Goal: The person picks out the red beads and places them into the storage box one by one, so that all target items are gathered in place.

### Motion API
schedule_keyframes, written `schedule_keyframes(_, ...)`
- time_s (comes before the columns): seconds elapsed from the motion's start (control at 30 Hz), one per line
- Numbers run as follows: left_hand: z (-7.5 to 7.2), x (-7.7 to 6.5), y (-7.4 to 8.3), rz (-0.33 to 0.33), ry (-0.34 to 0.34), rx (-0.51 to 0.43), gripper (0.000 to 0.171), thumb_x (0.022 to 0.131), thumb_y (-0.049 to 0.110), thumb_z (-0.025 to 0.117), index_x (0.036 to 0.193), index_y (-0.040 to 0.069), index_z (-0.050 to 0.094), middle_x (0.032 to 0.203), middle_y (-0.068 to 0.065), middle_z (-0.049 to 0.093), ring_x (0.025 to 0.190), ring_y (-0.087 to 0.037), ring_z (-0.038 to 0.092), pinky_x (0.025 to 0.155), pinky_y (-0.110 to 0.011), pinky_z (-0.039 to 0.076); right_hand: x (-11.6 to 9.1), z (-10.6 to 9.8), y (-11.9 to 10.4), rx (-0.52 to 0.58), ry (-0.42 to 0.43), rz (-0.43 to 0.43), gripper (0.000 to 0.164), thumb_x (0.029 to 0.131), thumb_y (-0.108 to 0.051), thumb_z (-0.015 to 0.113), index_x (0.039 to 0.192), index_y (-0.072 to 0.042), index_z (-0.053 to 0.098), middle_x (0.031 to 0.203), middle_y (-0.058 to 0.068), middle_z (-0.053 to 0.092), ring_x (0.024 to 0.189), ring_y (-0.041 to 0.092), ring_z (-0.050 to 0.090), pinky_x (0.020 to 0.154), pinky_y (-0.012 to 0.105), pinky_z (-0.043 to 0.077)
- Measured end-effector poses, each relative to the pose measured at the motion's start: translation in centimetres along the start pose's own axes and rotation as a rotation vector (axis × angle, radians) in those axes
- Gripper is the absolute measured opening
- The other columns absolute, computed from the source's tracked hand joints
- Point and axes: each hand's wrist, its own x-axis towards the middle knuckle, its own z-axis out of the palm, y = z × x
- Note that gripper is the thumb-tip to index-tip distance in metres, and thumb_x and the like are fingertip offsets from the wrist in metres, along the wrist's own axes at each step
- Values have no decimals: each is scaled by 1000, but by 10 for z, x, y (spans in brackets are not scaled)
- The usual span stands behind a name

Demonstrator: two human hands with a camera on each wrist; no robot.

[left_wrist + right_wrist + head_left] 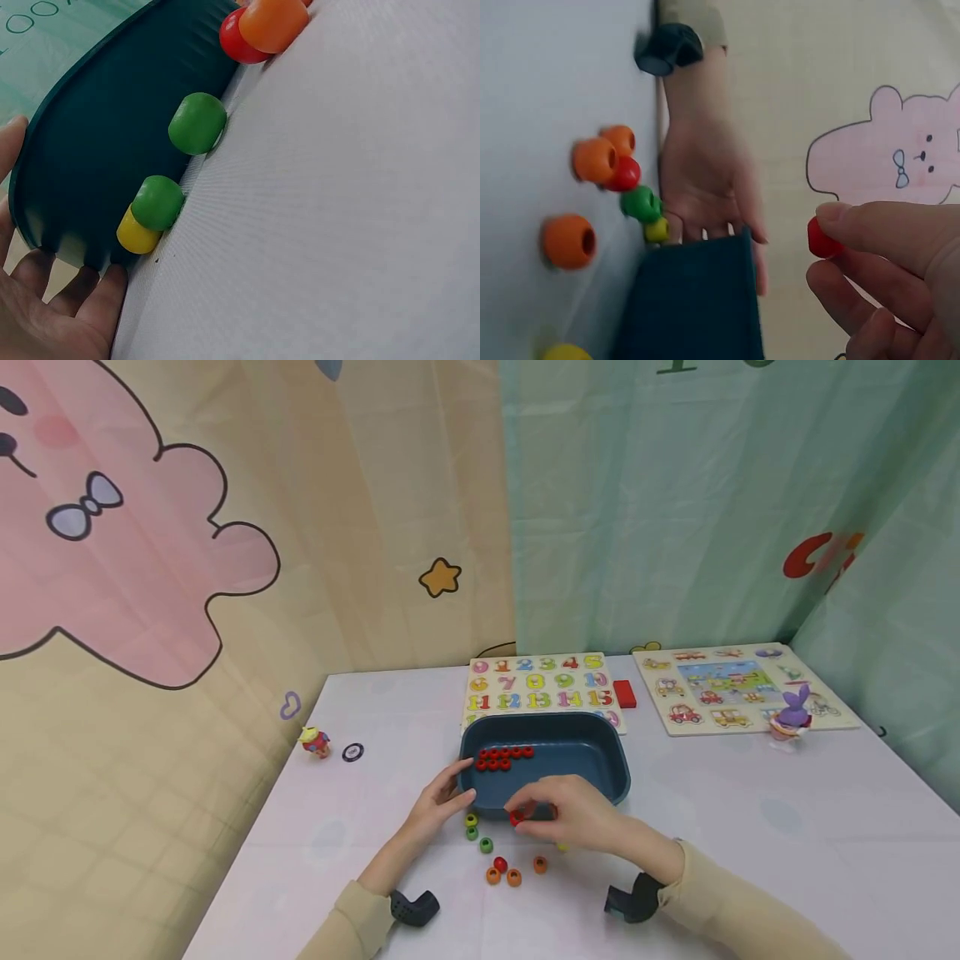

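A dark blue basin (551, 721) holds several red beads (506, 752) set in two rows at its left side. My left hand (433, 802) holds the basin's near left corner, thumb at the front rim and fingers against the outer wall. Over the front rim, my right hand (573, 814) pinches a red bead (824, 238) between thumb and fingertip. Below the basin lie green beads (486, 845), a yellow bead (471, 819), a loose red bead (500, 864) and orange beads (540, 864). Another yellow bead (562, 847) is partly hidden under my right hand.
Behind the basin lies a number puzzle board (536, 685) with a red block (624, 694) beside it. A vehicle puzzle board (727, 689) and a purple rabbit figure (792, 714) are at the right. A small figure (316, 742) and a round disc (352, 752) lie left.
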Motion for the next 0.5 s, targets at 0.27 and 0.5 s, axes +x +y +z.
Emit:
schedule_keyframes(0.27, -5, 7, -22, -5, 16, -20, 52, 87, 17, 58, 135, 14, 38, 145, -12, 19, 132, -26, 18, 105, -39, 19, 32, -31, 21, 2, -60, 37, 25, 77, -21, 70, 101, -19, 64, 93, -12, 63, 66, 5, 53, 52, 19, 45)
schedule_keyframes(0.5, -5, 9, -30, 4, 28, -25, 54, 85, 25, 61, 135, 17, 39, 144, -6, 24, 130, -20, 23, 105, -36, 22, 60, -30, 54, 40, -76, 184, 27, 76, -18, 71, 102, -17, 63, 93, -2, 64, 74, 7, 56, 62, 22, 49)
